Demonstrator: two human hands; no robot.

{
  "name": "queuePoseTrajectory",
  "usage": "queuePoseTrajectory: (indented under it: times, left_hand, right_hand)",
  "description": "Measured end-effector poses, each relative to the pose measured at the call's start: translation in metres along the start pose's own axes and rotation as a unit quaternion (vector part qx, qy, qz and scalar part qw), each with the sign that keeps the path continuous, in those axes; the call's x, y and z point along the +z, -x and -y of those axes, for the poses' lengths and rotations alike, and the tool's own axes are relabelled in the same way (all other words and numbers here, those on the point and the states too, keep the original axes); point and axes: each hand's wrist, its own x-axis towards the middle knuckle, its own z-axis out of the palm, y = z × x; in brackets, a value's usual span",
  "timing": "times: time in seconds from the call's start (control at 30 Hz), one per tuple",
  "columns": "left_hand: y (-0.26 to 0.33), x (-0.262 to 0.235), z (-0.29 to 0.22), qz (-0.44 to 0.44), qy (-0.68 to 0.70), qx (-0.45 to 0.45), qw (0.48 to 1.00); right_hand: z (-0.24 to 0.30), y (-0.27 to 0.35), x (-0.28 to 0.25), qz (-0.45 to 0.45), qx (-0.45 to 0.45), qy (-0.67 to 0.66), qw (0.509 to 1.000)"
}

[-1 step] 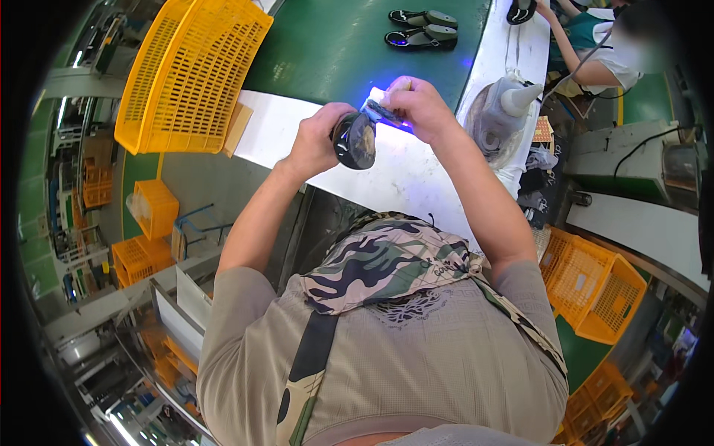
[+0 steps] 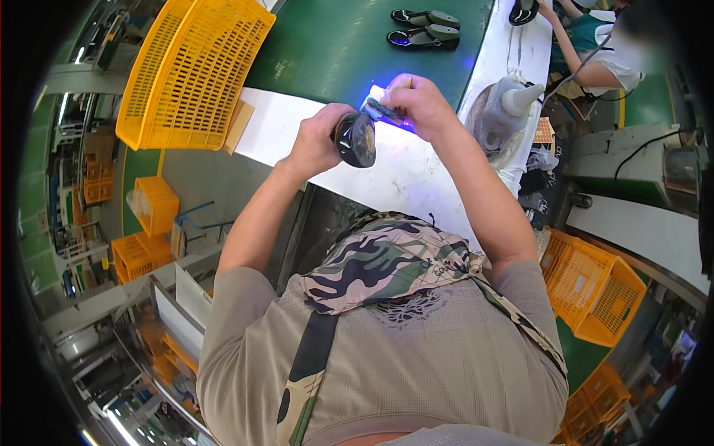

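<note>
A glossy black shoe is gripped in my left hand, whose fingers wrap round its far side. The shoe is held above the white table edge, its pale inner part facing me. Just to its right, my right hand is closed in a pinch on a small dark and whitish piece, lit bright blue-violet. That piece is at the shoe's far end; its kind is hard to make out, and I cannot tell whether it touches the shoe. Beyond my hands, a pair of black shoes lies on the green belt.
A tall yellow crate stands at the left of the table. To the right, a translucent spout bottle sits in a plastic-wrapped holder. A co-worker's arm reaches to another black shoe. More yellow crates stand at right.
</note>
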Motion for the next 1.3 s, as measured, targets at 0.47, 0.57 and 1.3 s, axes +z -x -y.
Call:
queuePoseTrajectory:
  times: [0.47, 0.57, 1.3]
  left_hand:
    - [0.082, 0.008, -0.012, 0.151, 0.219, -0.217, 0.939]
    - [0.101, 0.011, -0.018, 0.110, 0.366, -0.302, 0.873]
    - [0.305, -0.062, 0.041, -0.327, 0.624, -0.320, 0.634]
  right_hand:
    - [0.022, 0.013, 0.040, 0.153, -0.134, 0.095, 0.974]
    - [0.003, 0.008, 0.047, 0.171, -0.172, 0.156, 0.958]
    - [-0.148, 0.024, 0.167, 0.313, 0.006, 0.157, 0.937]
